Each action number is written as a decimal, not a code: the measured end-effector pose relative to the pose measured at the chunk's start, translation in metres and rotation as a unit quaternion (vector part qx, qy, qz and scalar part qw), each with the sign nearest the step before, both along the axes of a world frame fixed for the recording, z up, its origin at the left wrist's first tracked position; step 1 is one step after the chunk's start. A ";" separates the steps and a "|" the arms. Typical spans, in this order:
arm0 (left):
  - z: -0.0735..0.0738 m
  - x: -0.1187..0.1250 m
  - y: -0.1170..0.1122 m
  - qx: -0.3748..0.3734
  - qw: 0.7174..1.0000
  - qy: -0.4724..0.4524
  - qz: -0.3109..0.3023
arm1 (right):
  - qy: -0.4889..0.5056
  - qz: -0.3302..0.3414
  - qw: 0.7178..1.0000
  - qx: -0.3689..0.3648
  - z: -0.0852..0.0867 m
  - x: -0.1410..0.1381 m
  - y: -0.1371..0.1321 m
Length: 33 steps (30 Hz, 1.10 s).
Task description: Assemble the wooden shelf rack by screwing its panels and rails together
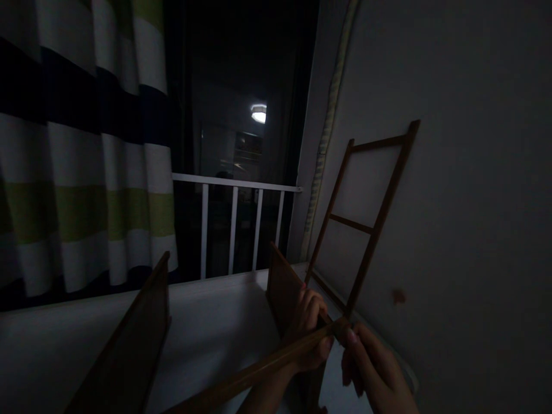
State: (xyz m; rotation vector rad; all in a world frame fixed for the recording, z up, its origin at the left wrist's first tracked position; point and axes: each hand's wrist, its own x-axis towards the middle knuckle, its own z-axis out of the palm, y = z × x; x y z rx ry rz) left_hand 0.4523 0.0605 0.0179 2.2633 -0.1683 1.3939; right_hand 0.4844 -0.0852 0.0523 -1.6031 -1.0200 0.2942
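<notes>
A long wooden bar (259,371) runs from the bottom edge up to a corner joint at the lower right. Close to that joint, my left hand (307,322) is closed around the upright wooden panel (282,282), its fingers over the panel's edge and its thumb beside the bar. My right hand (375,365) is at the bar's end, thumb and fingers pinched together. Whatever sits between those fingertips is hidden and dark. Another upright wooden panel (133,339) stands to the left, apart from both hands.
A wooden ladder-like frame (379,218) leans against the right wall behind my hands. White railing (233,230) crosses the dark window, and a striped curtain (81,172) hangs at left. A wrapped pipe (328,126) runs down the corner. The white surface (211,322) lies beneath the panels.
</notes>
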 end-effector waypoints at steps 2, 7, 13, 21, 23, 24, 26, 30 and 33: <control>0.001 0.000 0.000 -0.001 1.000 0.003 -0.004 | 0.019 0.004 1.000 0.013 -0.001 0.000 0.001; 0.002 -0.002 -0.001 0.004 1.000 0.003 -0.014 | 0.040 0.033 0.998 0.026 -0.005 0.010 0.001; 0.000 -0.002 0.001 0.019 1.000 0.005 -0.020 | 0.038 0.020 0.998 0.042 -0.003 0.011 0.000; 0.000 0.000 0.002 0.016 0.999 0.004 -0.030 | 0.006 -0.038 0.996 0.081 -0.001 0.010 0.000; 0.001 0.000 0.002 0.016 0.999 0.002 -0.029 | 0.031 -0.042 0.994 0.091 -0.003 0.009 0.002; 0.001 0.000 0.002 0.019 0.999 0.002 -0.026 | 0.047 -0.049 0.993 0.098 -0.004 0.009 0.003; 0.002 0.000 0.003 0.032 0.999 0.009 -0.020 | 0.062 -0.058 0.990 0.113 -0.005 0.007 0.004; 0.003 -0.002 0.006 0.076 0.997 0.014 -0.011 | 0.073 -0.052 0.986 0.139 -0.008 0.010 0.006; 0.003 -0.004 0.006 0.082 0.996 0.023 -0.002 | 0.091 -0.033 0.983 0.155 -0.009 0.014 0.006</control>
